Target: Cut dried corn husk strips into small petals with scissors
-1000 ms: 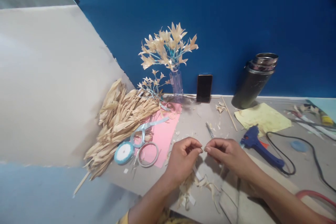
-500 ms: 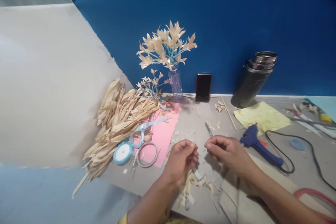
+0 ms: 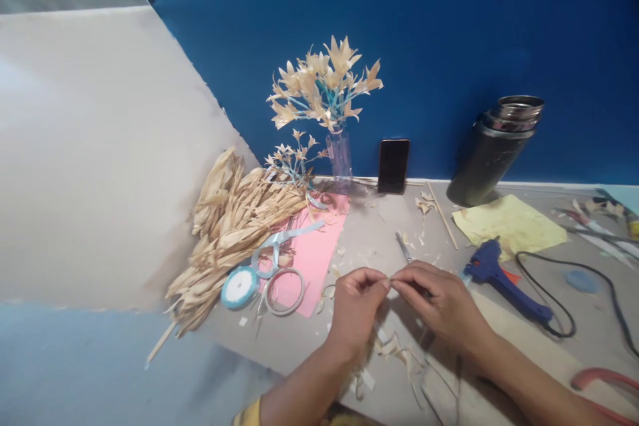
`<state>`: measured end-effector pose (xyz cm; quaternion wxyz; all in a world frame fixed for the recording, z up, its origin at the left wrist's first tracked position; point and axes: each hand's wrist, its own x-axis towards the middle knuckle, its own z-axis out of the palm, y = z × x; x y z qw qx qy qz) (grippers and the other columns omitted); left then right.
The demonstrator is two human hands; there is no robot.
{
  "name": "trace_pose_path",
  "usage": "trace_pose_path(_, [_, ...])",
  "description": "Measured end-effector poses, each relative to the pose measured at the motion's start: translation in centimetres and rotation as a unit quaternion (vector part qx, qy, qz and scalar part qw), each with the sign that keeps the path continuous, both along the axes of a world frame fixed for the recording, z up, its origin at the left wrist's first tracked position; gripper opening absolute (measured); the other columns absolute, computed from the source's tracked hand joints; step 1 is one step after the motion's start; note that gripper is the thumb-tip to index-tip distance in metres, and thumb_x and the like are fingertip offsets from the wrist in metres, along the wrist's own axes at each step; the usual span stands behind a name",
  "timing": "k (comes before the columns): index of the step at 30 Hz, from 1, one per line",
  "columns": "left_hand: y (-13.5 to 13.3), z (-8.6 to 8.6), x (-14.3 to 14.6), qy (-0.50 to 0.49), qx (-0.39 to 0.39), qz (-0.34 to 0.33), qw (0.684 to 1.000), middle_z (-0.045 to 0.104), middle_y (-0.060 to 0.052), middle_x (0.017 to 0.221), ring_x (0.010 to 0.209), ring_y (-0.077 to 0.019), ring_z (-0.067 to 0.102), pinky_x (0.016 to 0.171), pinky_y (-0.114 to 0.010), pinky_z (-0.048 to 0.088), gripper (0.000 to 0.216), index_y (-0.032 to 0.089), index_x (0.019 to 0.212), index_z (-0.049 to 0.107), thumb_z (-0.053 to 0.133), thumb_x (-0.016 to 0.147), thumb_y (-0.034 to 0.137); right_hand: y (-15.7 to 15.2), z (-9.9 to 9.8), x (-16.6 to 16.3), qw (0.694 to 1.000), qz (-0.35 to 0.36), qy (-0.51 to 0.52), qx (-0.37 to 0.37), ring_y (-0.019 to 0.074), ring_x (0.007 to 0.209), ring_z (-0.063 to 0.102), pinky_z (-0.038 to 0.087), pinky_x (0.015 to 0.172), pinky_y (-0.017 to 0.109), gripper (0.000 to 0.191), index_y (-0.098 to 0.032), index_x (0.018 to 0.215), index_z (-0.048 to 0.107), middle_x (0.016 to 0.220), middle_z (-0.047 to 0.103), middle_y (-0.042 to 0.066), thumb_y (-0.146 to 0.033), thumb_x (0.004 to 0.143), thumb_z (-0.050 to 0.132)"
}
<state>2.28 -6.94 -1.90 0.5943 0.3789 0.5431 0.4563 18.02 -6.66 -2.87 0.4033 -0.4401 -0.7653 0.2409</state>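
My left hand (image 3: 357, 309) is closed in a pinch above the table, thumb against forefinger. Its fingertips meet those of my right hand (image 3: 442, 299), also pinched. Whatever sits between the fingertips is too small to make out. A pointed metal blade (image 3: 403, 246) lies just beyond my right hand, its other end hidden behind the fingers. Curled pale husk scraps (image 3: 399, 349) lie below both hands. To the right of my right hand is a blue glue gun (image 3: 509, 286) with a black cord.
Dried husks (image 3: 234, 213), a ribbon spool (image 3: 239, 287) and a tape roll (image 3: 301, 293) lie left, partly over pink paper (image 3: 319, 249). Behind stand husk flowers (image 3: 319, 83) in a clear vase (image 3: 339, 163), a phone (image 3: 393, 166) and a flask (image 3: 492, 156). Yellow paper (image 3: 514, 223) lies right.
My two hands have come together, so their fingertips now touch where a gap was. The view has shifted slightly, and the things on the table keep their places.
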Motion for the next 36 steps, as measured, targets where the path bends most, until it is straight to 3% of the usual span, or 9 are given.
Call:
trace_pose_path(5, [0.0,0.2,-0.2,0.141,0.094,-0.028,0.985,0.067,-0.003,0.07,0.066,-0.0145,0.056,0.063,-0.026,0.042,0.013,0.017,0.075,0.074,0.062,0.077,0.019,-0.2,-0.4,0.1,0.996,-0.011,-0.056,0.066,0.0197,0.076,0.067,0.049,0.07,0.029,0.018,-0.018,0.093,0.066,0.085,0.07,0.008,-0.02,0.099,0.049])
trace_pose_path(11, [-0.3,0.5,-0.1,0.267,0.173,-0.074,0.945,0.069,-0.004,0.083,0.081,-0.0179,0.062,0.074,-0.029,0.045,0.022,0.022,0.084,0.077,0.058,0.08,0.014,-0.5,-0.8,0.1,0.982,-0.04,-0.152,0.101,0.0221,0.076,0.066,0.046,0.068,0.031,0.025,-0.016,0.09,0.066,0.083,0.068,0.009,-0.019,0.1,0.044])
trace_pose_path(18, [0.0,0.5,-0.4,0.263,0.207,-0.09,0.938,0.067,-0.002,0.075,0.076,-0.0167,0.061,0.072,-0.028,0.044,0.019,0.022,0.079,0.076,0.058,0.085,0.017,-0.8,-0.6,0.0,0.975,-0.074,-0.178,0.113,0.0203,0.07,0.064,0.042,0.064,0.029,0.026,-0.018,0.085,0.066,0.077,0.067,0.006,-0.022,0.099,0.045])
trace_pose_path(22, [0.2,0.3,-0.5,0.261,0.224,-0.072,0.936,0.064,-0.002,0.073,0.074,-0.0154,0.059,0.07,-0.026,0.043,0.018,0.02,0.075,0.072,0.057,0.085,0.017,-0.8,-0.5,-0.2,0.987,-0.081,-0.123,0.068,0.0195,0.07,0.064,0.042,0.066,0.029,0.021,-0.018,0.086,0.065,0.078,0.068,0.005,-0.024,0.098,0.049])
trace_pose_path(26, [0.2,0.4,-0.3,0.232,0.213,-0.07,0.947,0.062,-0.002,0.071,0.071,-0.0145,0.057,0.067,-0.026,0.042,0.016,0.018,0.073,0.07,0.057,0.083,0.018,-0.6,0.2,-0.3,0.995,-0.081,-0.051,-0.03,0.0164,0.06,0.06,0.041,0.06,0.027,0.016,-0.019,0.085,0.066,0.073,0.067,0.002,-0.024,0.093,0.053])
trace_pose_path(32, [0.6,0.4,-0.2,0.111,0.073,-0.079,0.988,0.052,0.002,0.053,0.05,-0.011,0.046,0.051,-0.024,0.037,0.019,0.015,0.069,0.067,0.06,0.08,0.029,-0.3,1.3,-0.3,0.988,-0.077,0.026,-0.134,0.0149,0.053,0.053,0.039,0.053,0.026,0.019,-0.02,0.077,0.068,0.06,0.062,-0.002,-0.031,0.087,0.056])
trace_pose_path(36, [0.6,0.8,-0.3,0.077,0.043,-0.079,0.993,0.051,0.002,0.049,0.046,-0.0096,0.043,0.047,-0.022,0.034,0.019,0.015,0.065,0.066,0.062,0.077,0.03,-0.4,1.6,-0.5,0.977,-0.074,0.07,-0.186,0.0139,0.049,0.049,0.037,0.049,0.025,0.02,-0.02,0.074,0.066,0.055,0.058,-0.003,-0.034,0.084,0.057])
